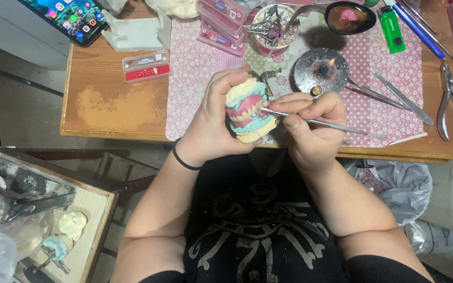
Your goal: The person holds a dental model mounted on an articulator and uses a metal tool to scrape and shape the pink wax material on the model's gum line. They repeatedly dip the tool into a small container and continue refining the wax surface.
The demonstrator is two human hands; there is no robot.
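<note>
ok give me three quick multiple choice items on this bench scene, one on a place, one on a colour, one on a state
1. Where is the dental model?
A in the left hand
B flat on the table
C in the metal cup

2. What colour is the lighter?
A red
B green
C black

3. What state is the small burner in?
A lit
B out
C covered

Answers:
1 A, the fingers wrap it while the right hand works it with a thin metal tool.
2 B, its body is green.
3 A, a flame shows on it.

Head view, steeply down, close.
</note>
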